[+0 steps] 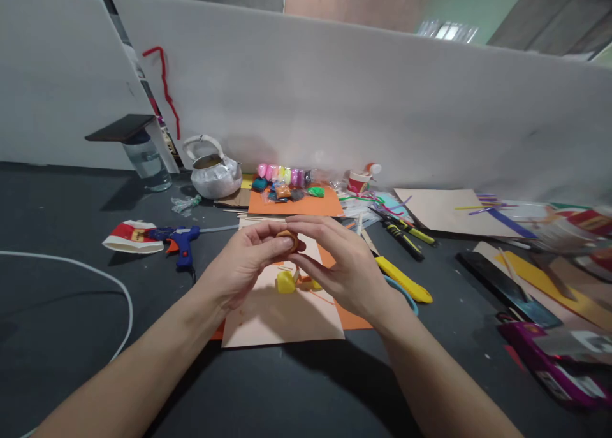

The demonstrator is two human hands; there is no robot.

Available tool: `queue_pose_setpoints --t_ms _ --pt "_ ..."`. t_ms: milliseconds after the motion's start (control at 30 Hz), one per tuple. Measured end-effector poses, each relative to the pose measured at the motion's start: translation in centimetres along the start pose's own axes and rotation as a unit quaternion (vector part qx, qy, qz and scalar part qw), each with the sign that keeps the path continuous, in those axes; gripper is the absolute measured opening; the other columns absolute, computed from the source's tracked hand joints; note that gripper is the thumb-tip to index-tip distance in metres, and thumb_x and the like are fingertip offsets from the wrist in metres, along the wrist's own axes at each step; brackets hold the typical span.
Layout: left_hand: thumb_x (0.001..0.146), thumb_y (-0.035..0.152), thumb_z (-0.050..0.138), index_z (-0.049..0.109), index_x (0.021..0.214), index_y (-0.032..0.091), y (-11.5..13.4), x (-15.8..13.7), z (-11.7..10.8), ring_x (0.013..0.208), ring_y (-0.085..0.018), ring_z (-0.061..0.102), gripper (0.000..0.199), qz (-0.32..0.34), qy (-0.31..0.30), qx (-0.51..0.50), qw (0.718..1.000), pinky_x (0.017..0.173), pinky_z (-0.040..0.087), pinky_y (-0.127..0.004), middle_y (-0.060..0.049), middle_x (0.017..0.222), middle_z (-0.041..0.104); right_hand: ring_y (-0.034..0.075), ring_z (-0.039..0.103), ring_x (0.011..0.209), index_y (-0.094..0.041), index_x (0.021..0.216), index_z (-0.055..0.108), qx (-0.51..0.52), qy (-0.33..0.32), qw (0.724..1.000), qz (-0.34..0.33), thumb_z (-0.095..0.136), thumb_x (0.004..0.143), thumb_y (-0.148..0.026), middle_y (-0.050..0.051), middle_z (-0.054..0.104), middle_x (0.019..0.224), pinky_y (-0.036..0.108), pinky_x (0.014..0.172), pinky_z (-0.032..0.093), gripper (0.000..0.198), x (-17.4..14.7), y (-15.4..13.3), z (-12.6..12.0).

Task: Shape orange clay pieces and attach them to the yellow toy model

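Note:
A small lump of orange modelling clay (288, 239) is held up over the paper, between the fingertips of both hands. My left hand (246, 256) pinches it from the left with thumb and fingers. From the right, my right hand (347, 262) curves around it, its fingertips closed in on the lump and partly covering it. Beneath them lies a pale sheet of paper (282, 329) on top of an orange sheet (356, 318). A yellow clay piece (285, 283) rests on the pale sheet, with small orange and yellow bits beside it, half hidden by my right hand.
Left of the paper lie a blue glue gun (184, 243) and its cable. Behind stand a silver kettle (216, 175), a water glass (149, 164) and bagged coloured clay (287, 176). A yellow cutter (404, 280), pliers (401, 237) and a purple tool (549, 368) lie rightward.

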State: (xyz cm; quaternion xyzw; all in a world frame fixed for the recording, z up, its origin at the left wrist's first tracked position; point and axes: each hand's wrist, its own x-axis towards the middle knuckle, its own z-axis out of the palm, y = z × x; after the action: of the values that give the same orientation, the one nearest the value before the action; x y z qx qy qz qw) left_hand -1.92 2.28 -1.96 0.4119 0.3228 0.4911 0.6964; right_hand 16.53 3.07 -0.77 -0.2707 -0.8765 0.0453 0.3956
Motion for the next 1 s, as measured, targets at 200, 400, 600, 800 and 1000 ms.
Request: queue_pose_setpoints --t_ms 200,400,600,800,1000 --pt "0.083 0.026 0.081 0.080 0.098 0.018 0.17 -0.23 -0.05 0.085 -0.014 0.069 0.018 -0.009 -0.025 0.010 1.000 0.086 0.054 -0.028 -0.002 0.093 0.075 0.021 0.073 0.112 -0.019 0.124 0.066 0.001 0.008 1.000 -0.009 0.065 0.099 -0.018 0.012 0.074 0.125 0.040 0.095 0.062 0.025 -0.05 0.20 -0.21" --pt "0.077 0.022 0.085 0.080 0.085 0.017 0.41 -0.21 -0.27 0.075 -0.011 0.063 0.011 0.002 -0.009 0.022 1.000 0.076 0.051 -0.024 0.000 0.079 0.069 0.022 0.069 0.120 -0.023 0.131 0.064 0.016 -0.026 1.000 -0.002 0.064 0.100 -0.024 0.011 0.072 0.131 0.042 0.101 0.060 0.030 0.08 -0.05 -0.54" --pt "0.073 0.022 0.087 0.080 0.086 0.017 0.03 -0.13 0.21 0.076 -0.012 0.063 0.016 0.014 0.021 0.000 1.000 0.077 0.051 -0.026 0.000 0.081 0.069 0.023 0.071 0.117 -0.021 0.130 0.065 0.001 -0.005 1.000 -0.008 0.065 0.099 -0.021 0.012 0.073 0.128 0.042 0.100 0.062 0.031 0.17 -0.05 -0.16" --pt "0.074 0.024 0.087 0.080 0.086 0.017 0.04 -0.10 0.50 0.075 -0.010 0.064 0.016 0.001 0.004 -0.029 1.000 0.077 0.052 -0.024 0.000 0.081 0.069 0.022 0.072 0.114 -0.024 0.129 0.066 0.005 0.011 1.000 -0.011 0.065 0.098 -0.016 0.010 0.074 0.126 0.041 0.098 0.062 0.032 0.11 0.06 -0.17" --pt "0.076 0.022 0.085 0.080 0.089 0.015 0.44 -0.31 0.47 0.075 -0.010 0.064 0.016 -0.008 -0.015 -0.028 0.999 0.079 0.053 -0.025 0.000 0.082 0.069 0.022 0.071 0.118 -0.020 0.126 0.066 0.033 0.003 0.999 -0.001 0.066 0.098 -0.021 0.012 0.073 0.127 0.040 0.102 0.059 0.028 0.00 -0.11 -0.57"
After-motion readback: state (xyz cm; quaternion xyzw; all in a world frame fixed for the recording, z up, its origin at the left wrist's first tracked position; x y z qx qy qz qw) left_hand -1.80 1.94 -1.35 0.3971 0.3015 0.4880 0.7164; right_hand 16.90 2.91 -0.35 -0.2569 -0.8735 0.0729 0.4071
